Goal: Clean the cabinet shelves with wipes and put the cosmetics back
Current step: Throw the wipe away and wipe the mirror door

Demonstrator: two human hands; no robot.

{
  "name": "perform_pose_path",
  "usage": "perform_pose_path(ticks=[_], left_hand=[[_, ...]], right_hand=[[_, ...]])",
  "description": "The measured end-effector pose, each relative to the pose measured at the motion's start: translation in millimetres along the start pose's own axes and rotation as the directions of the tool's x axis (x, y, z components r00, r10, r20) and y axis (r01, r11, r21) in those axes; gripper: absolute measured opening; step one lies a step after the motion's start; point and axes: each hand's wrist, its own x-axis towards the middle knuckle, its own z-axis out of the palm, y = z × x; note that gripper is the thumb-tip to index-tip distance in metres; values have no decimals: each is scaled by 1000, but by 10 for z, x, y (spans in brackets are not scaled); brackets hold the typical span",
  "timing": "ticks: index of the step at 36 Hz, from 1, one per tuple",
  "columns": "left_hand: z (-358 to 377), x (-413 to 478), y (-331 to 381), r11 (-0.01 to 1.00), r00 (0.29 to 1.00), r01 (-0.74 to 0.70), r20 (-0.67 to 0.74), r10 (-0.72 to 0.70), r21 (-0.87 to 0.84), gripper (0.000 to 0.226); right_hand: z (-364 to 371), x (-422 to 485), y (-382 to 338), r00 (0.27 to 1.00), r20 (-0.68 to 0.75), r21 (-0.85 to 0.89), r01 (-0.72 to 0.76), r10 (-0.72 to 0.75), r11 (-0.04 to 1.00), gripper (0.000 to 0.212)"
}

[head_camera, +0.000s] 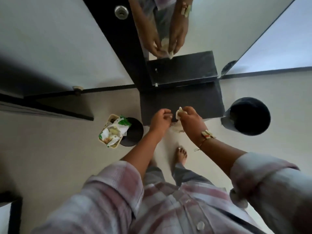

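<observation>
Dark shelf: right hand fingers pinch crumpled whitish wipe; left hand fingers curled, seemingly empty.

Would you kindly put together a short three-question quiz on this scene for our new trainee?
1. Which hand holds the wipe? A) left B) right C) neither
2. True or false: the wipes packet lies on the dark shelf.
3. Fill in: the black bin stands on the ____ side of the shelf, as the person sees it.

Key: 1 B, the right hand; 2 false, the packet is down off the shelf, to the person's left; 3 right.
</observation>
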Motion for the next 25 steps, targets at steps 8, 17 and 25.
perform_pose_path(ticks=[8, 17, 25], left_hand=[[105, 367, -94, 641, 978, -207, 153, 139, 739, 64], [225, 624, -44, 481, 973, -230, 194, 124, 846, 69], [309, 896, 121, 595, 975, -215, 135, 176, 775, 86]], right_hand=[[260, 192, 483, 935, 207, -437, 351, -287, 828, 45], [397, 495, 637, 919, 305, -435, 369, -252, 821, 59], [136, 1220, 630, 885, 313, -465, 459, -344, 757, 56]])
